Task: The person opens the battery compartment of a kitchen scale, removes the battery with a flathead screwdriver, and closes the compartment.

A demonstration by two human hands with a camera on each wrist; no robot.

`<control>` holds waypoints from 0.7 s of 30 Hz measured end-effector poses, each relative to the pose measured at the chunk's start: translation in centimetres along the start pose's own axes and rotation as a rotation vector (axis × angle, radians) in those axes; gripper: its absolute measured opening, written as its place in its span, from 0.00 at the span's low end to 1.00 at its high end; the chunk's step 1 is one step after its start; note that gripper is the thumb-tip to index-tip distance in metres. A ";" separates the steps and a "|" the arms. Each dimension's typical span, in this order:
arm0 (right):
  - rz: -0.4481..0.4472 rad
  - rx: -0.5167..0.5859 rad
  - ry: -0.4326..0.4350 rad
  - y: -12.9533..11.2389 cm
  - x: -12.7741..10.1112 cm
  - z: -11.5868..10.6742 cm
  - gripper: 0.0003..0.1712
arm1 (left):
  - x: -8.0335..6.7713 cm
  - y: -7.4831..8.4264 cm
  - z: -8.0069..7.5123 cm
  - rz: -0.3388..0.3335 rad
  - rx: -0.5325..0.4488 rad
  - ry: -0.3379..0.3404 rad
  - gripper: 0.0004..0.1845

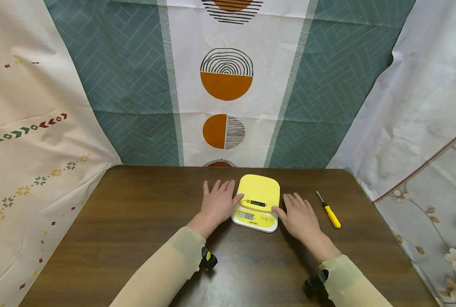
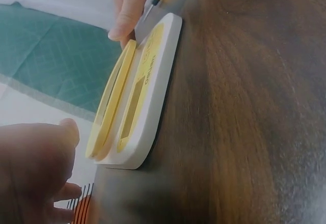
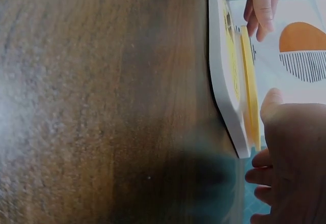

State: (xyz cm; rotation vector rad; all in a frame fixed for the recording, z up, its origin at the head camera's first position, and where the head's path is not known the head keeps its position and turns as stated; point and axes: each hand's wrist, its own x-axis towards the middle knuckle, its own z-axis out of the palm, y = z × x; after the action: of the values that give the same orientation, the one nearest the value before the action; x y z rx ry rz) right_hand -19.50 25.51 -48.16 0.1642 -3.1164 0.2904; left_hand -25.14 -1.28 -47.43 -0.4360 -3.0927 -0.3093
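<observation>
two flat hands | left hand (image 1: 217,204), right hand (image 1: 298,215) released beside scale (image 1: 257,201) | display "889", brand "deli"

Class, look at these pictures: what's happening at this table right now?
A person sits at a brown table with both hands flat beside a yellow kitchen scale. The left hand and right hand each touch its edge with a thumb. The display is lit. A yellow-handled screwdriver lies untouched to the right.

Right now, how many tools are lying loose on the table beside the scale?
1: a yellow-handled screwdriver lies right of the right hand, untouched. None other shows.
</observation>
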 end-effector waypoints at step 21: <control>0.012 0.050 -0.024 0.1 0.7 0.0 0.47 | 0.6 0.6 0.2 0.006 -0.041 -0.030 0.42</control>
State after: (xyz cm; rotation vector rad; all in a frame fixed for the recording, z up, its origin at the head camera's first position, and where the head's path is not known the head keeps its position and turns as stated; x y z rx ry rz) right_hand -20.23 25.53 -48.14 0.1506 -3.1370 0.3700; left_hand -25.57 -0.48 -47.47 -0.4544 -3.1183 -0.3698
